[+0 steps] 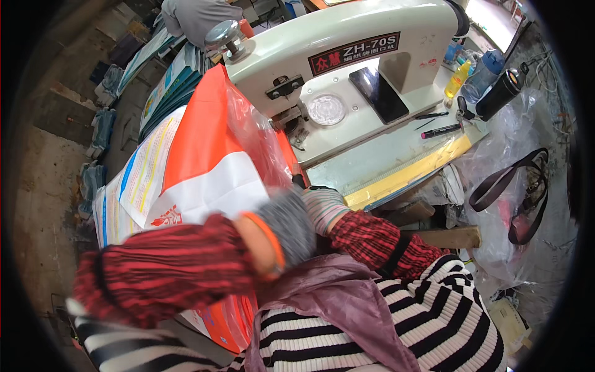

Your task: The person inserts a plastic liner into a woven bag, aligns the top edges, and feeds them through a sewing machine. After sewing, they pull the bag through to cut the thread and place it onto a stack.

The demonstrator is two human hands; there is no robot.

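A large orange and white woven bag with a clear plastic liner lies at the left of a white sewing machine. The bag's orange edge reaches the machine's needle area. My right hand, in a striped glove, is at this edge just in front of the machine, its fingertips closed on the bag. My left hand, in a grey glove, is smeared by motion over the bag's near side, beside my right hand. Its fingers are hidden.
On the machine bed lie a black phone, a round clear dish and a marker. A yellow bottle and a black tumbler stand at the right. Stacked bags and a person in grey are at the far left.
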